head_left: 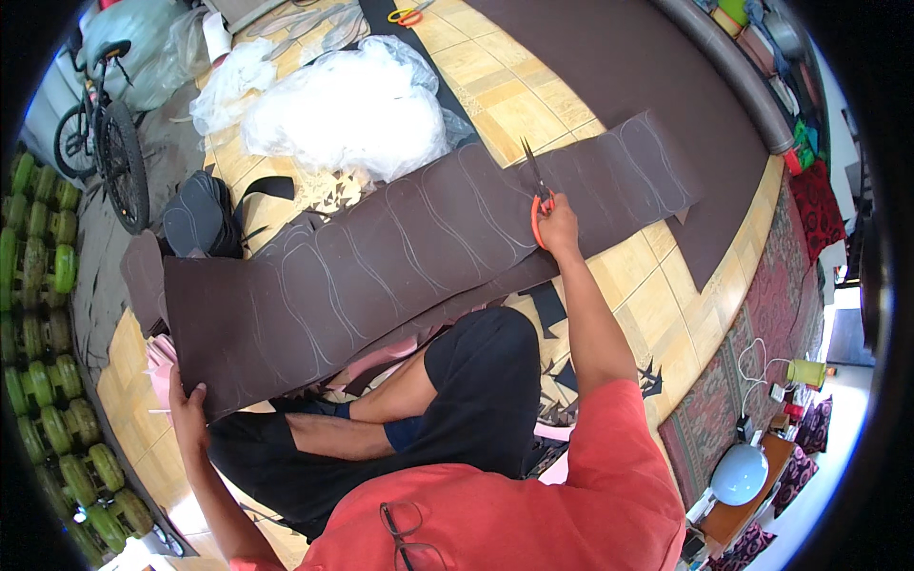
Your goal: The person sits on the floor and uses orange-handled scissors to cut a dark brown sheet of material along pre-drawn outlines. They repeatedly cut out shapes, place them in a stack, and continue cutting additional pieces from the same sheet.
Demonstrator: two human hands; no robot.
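A long dark brown sheet [381, 257], marked with rows of curved pale outlines shaped like shoe soles, stretches across my lap and the floor. My left hand [188, 407] grips its near left corner, thumb on top and fingers beneath. Over the right part of the sheet, my right hand [560, 226] is closed on a pair of scissors [541, 195] with orange-red handles. Their dark blades point away from me, lying above the sheet near its far edge; whether they are parted is hard to see.
White plastic bags [347, 105] lie beyond the sheet. Stacked dark sole-shaped pieces [195, 214] rest at left, near a bicycle [109, 143]. A large brown roll [733, 67] spreads material at far right. Other scissors [407, 16] lie far off. Dark scraps [547, 309] litter the tiles.
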